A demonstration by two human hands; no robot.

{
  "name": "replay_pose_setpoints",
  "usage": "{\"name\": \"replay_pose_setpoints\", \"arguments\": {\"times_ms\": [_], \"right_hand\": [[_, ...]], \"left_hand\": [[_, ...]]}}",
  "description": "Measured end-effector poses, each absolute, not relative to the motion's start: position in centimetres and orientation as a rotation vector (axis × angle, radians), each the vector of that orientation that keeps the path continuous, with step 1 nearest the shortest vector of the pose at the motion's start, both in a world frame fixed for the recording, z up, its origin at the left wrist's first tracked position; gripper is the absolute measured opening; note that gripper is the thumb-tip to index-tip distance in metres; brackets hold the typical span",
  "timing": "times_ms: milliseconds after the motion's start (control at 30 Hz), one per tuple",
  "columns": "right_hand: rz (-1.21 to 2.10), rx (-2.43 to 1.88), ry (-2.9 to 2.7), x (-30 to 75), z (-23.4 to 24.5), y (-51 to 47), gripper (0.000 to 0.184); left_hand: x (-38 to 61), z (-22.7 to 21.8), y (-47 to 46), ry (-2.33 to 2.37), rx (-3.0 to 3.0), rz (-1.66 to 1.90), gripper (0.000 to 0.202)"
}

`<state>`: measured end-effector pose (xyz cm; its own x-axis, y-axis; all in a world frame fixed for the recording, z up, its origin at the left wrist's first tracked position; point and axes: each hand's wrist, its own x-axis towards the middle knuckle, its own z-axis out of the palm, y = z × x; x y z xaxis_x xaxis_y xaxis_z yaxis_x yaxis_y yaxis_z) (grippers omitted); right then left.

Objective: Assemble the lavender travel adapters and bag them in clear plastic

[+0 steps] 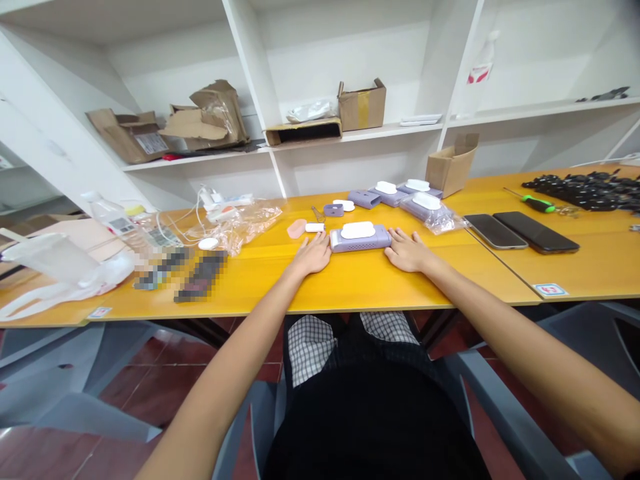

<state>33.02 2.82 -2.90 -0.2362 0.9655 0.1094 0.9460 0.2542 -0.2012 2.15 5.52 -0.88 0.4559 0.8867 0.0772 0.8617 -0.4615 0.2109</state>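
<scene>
A lavender box-shaped device (361,243) with small holes along its front lies on the yellow table in front of me. On top of it sits a white oval piece (358,230). My left hand (315,253) rests flat on the table at the device's left end, fingers stretched out. At the right end lies my right hand (404,251), palm down with its fingers spread. Neither hand holds anything. Just beyond my left fingertips are a small white piece (315,227) and a pink oval pad (297,229).
Behind stand several lavender devices (387,195), one in clear plastic, beside an open carton (453,165). Two dark phones (536,231) and a green-handled screwdriver (538,203) lie right. Cables, plastic wrap (255,223) and bottles (107,215) crowd the left. White shelves rise behind the table.
</scene>
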Motion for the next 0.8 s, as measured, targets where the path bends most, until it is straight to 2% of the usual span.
{"name": "replay_pose_setpoints", "arguments": {"times_ms": [500,700,800], "right_hand": [[0.154,-1.829,-2.358,32.8,-2.1,2.3,0.071],[0.120,-1.857,-2.359,32.5,-1.9,2.0,0.070],[0.114,-1.871,-2.376,32.4,-1.7,1.9,0.070]], "left_hand": [[2.2,-0.9,5.5,1.540,2.566,0.293,0.062],[2.5,-0.4,4.9,1.608,2.603,0.182,0.061],[2.7,-0.2,4.7,1.638,2.676,0.343,0.052]]}}
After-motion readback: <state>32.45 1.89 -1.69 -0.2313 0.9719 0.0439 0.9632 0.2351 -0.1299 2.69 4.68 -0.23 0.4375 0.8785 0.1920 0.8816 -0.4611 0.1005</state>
